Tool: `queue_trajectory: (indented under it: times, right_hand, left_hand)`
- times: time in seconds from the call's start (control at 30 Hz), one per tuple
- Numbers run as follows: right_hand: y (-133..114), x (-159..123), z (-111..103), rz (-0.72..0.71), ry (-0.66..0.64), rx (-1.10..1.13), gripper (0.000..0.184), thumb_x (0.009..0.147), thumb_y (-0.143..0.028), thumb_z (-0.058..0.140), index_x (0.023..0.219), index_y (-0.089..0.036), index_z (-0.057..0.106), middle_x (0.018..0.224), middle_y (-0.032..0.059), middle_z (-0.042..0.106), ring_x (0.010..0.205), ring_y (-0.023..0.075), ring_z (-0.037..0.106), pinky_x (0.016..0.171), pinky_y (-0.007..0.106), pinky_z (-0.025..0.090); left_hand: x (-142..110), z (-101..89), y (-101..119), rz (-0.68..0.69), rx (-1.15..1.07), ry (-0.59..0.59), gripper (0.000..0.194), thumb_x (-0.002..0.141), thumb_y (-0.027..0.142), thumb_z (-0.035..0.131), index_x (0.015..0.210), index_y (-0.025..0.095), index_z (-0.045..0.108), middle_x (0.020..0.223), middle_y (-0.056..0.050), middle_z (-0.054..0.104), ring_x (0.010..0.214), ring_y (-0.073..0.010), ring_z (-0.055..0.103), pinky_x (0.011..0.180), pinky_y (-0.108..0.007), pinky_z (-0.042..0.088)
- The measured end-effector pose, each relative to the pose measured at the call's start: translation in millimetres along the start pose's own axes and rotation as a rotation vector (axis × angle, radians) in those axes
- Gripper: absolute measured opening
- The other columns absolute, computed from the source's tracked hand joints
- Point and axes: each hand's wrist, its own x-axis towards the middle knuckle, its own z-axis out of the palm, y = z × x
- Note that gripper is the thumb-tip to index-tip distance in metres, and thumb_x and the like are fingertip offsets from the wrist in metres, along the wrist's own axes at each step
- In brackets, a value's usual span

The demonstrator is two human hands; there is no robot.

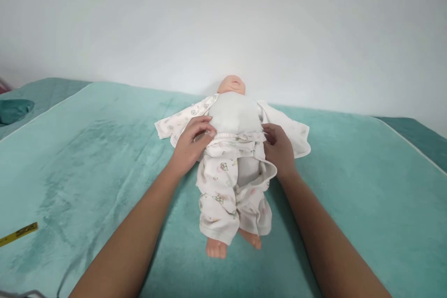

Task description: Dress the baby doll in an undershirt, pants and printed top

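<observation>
A baby doll [232,84] lies on its back on a teal blanket [104,158], head toward the wall, bare feet toward me. It wears printed white trousers [223,186], and an open printed white jacket [181,118] is spread under it. My left hand [191,142] grips the trousers' waistband at the doll's left-hand side, fingers curled. My right hand [279,149] pinches the waistband on the other side. The doll's grey cloth torso [234,114] is bare above the waistband.
A white wall rises behind the doll. A yellow tape measure [18,234] lies at the left edge of the blanket. Darker teal cloth [14,109] is bunched at the far left. A thin grey cable [66,274] runs along the near left.
</observation>
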Motion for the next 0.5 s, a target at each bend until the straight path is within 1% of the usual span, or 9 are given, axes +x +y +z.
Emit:
queue_trajectory:
  times: [0.07,0.13,0.2,0.27,0.33,0.4,0.43,0.47,0.5]
  right_hand:
    - [-0.1,-1.7,-1.5,-0.14,-0.009,-0.117,0.045,0.078,-0.024,0.053,0.123,-0.022,0.058,0.124,0.0075,0.064,0.115,0.0232,0.06,0.097,0.04,0.05]
    - [-0.7,-2.0,-3.5,-0.27,-0.036,-0.234,0.046,0.082,-0.023,0.048,0.127,-0.024,0.059,0.131,0.005,0.06,0.123,0.0227,0.056,0.106,0.041,0.045]
    - [-1.9,-0.4,-5.2,-0.362,-0.048,-0.305,0.046,0.084,-0.022,0.045,0.127,-0.023,0.061,0.132,0.0034,0.06,0.125,0.022,0.054,0.11,0.04,0.042]
    - [-3.8,2.4,-6.2,-0.402,-0.056,-0.335,0.045,0.085,-0.023,0.043,0.126,-0.023,0.062,0.13,0.0027,0.061,0.123,0.0216,0.056,0.109,0.039,0.043]
    - [-6.6,6.3,-6.8,-0.401,-0.065,-0.347,0.042,0.086,-0.025,0.044,0.123,-0.023,0.064,0.127,0.0026,0.063,0.118,0.0219,0.059,0.106,0.039,0.045]
    - [-10.4,11.5,-7.3,-0.383,-0.061,-0.367,0.039,0.086,-0.027,0.045,0.117,-0.022,0.067,0.119,0.0033,0.067,0.11,0.0228,0.062,0.099,0.038,0.048]
    - [-12.5,15.0,-7.6,-0.371,-0.053,-0.388,0.036,0.085,-0.027,0.045,0.112,-0.022,0.069,0.113,0.0038,0.069,0.104,0.0231,0.064,0.094,0.037,0.049]
    - [-14.7,19.3,-7.9,-0.357,-0.047,-0.418,0.034,0.085,-0.027,0.045,0.108,-0.022,0.07,0.106,0.0042,0.071,0.097,0.0231,0.065,0.089,0.036,0.049]
    - [-16.9,24.6,-8.1,-0.339,-0.046,-0.453,0.032,0.085,-0.027,0.045,0.104,-0.022,0.071,0.098,0.0043,0.072,0.09,0.0226,0.064,0.083,0.034,0.049]
  left_hand:
    - [1.5,-1.0,7.7,0.031,0.094,-0.085,0.011,0.08,0.031,0.066,0.086,0.023,0.068,0.137,-0.006,0.053,0.133,-0.0247,0.044,0.111,-0.036,0.033]
    - [2.8,-0.3,14.8,0.05,0.195,-0.174,0.012,0.079,0.032,0.067,0.088,0.024,0.068,0.143,-0.005,0.049,0.137,-0.0262,0.039,0.114,-0.038,0.028]
    - [3.9,2.2,19.2,0.059,0.279,-0.227,0.011,0.081,0.033,0.064,0.087,0.023,0.066,0.148,-0.005,0.044,0.139,-0.0276,0.037,0.112,-0.039,0.031]
    - [5.7,5.9,19.9,0.067,0.328,-0.214,0.011,0.084,0.032,0.06,0.083,0.022,0.063,0.148,-0.007,0.044,0.137,-0.0282,0.039,0.107,-0.038,0.035]
    - [9.7,9.6,17.5,0.071,0.336,-0.148,0.011,0.087,0.031,0.056,0.082,0.022,0.058,0.137,-0.009,0.055,0.13,-0.0275,0.047,0.101,-0.037,0.038]
    - [17.7,12.1,13.5,0.063,0.331,-0.074,0.011,0.089,0.03,0.054,0.082,0.022,0.055,0.115,-0.008,0.066,0.114,-0.0259,0.057,0.094,-0.034,0.04]
    - [23.3,12.8,11.4,0.055,0.338,-0.037,0.011,0.089,0.03,0.053,0.081,0.022,0.053,0.1,-0.007,0.068,0.102,-0.0246,0.06,0.088,-0.033,0.041]
    - [29.9,13.2,9.3,0.045,0.349,-0.004,0.011,0.089,0.029,0.053,0.079,0.023,0.052,0.086,-0.004,0.066,0.09,-0.0229,0.061,0.082,-0.031,0.04]
    - [37.2,13.4,7.2,0.039,0.357,0.027,0.012,0.088,0.029,0.054,0.078,0.023,0.05,0.074,-0.002,0.061,0.078,-0.021,0.058,0.076,-0.029,0.039]
